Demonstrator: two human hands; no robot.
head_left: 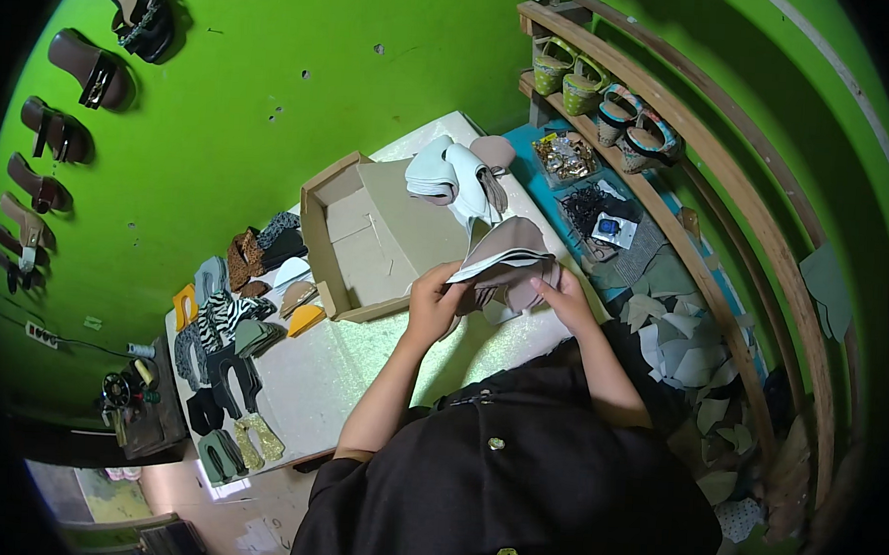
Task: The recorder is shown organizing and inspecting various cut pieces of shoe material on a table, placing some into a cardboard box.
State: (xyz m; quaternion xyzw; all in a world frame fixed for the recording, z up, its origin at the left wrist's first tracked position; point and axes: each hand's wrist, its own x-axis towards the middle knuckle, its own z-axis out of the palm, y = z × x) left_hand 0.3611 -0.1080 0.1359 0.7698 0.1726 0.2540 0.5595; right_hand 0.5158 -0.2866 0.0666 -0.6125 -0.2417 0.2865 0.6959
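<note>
Both hands grip a small bunch of cut shoe-upper pieces (510, 243), mauve-brown with pale edges, held up over the near side of the table. My left hand (431, 305) is closed on their left end, and my right hand (566, 301) pinches the right side, thumb on top. Some fingers are hidden beneath the pieces. Just beyond, a folded pile of pale white and mauve pieces (439, 170) lies at the table's far end. Left of that pile stands an open cardboard box (327, 290) with its flap folded out.
Patterned and coloured cut pieces (233, 313) cover the left of the white table (306, 390). Wooden rails (727, 171) with finished sandals (584, 85) run along the right, above heaped scraps (684, 348). More sandals (82, 58) hang on the green wall. A sewing machine (122, 392) stands far left.
</note>
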